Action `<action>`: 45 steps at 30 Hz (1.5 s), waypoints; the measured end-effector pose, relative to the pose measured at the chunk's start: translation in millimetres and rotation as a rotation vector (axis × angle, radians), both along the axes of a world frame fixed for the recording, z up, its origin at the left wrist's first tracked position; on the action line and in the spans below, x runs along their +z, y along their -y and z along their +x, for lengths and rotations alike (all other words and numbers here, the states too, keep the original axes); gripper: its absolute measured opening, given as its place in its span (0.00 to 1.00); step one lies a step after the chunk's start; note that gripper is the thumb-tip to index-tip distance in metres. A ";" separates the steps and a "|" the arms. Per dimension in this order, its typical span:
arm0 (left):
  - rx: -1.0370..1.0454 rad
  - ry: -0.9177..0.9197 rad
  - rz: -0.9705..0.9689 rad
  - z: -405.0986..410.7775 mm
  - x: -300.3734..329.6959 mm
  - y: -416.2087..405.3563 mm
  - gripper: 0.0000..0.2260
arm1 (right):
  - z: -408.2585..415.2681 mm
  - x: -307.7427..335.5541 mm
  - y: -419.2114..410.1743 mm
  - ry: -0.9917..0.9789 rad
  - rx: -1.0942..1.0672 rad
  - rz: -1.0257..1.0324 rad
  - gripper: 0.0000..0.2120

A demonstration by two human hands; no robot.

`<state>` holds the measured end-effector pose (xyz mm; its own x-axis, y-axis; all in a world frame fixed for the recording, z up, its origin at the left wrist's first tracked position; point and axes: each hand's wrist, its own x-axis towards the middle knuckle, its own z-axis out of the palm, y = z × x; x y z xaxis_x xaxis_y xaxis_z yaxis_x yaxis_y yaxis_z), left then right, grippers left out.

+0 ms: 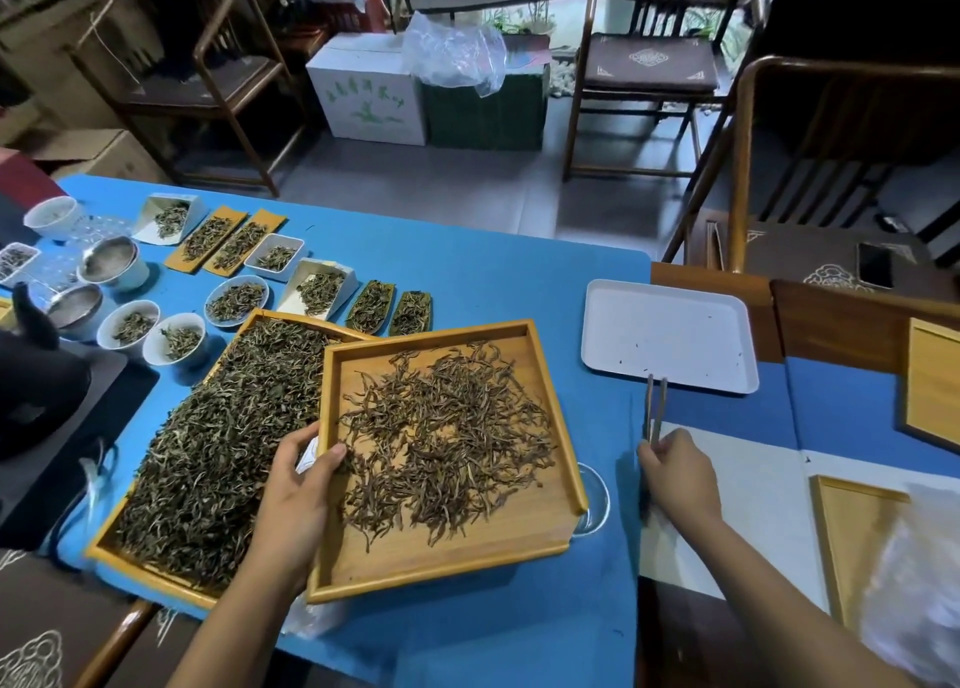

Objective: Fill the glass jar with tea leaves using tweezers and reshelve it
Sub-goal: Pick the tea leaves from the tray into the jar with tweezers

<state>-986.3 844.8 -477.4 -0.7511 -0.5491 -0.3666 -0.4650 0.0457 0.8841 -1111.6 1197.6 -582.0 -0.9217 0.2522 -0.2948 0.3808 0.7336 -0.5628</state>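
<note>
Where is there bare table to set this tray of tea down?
Bare blue cloth lies beyond the held wooden tray, between the small tea dishes and the white tray. More lies along the near edge, between the two arms. The left end is crowded with bowls and the big tea tray.

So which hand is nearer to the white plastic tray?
Right. The right hand, holding tweezers, is just below the white plastic tray; the left hand grips the wooden tray far left.

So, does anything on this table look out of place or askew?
Yes. The smaller wooden tray of brown tea leaves, gripped by the left hand, sits tilted, overlapping the larger tray and covering most of a glass jar. Stray leaf bits dot the white tray.
</note>
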 end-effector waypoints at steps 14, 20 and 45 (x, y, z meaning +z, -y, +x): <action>0.059 -0.167 0.068 -17.7 7.8 -28.6 0.10 | 106.3 137.7 10.9 -0.395 0.166 -0.239 0.02; 0.028 -0.189 0.103 -40.0 6.5 -17.1 0.11 | 119.3 146.3 35.8 -0.416 0.228 -0.043 0.07; -0.134 -0.194 0.123 -101.0 -16.4 11.0 0.14 | 117.2 112.6 63.8 -0.366 0.207 0.246 0.10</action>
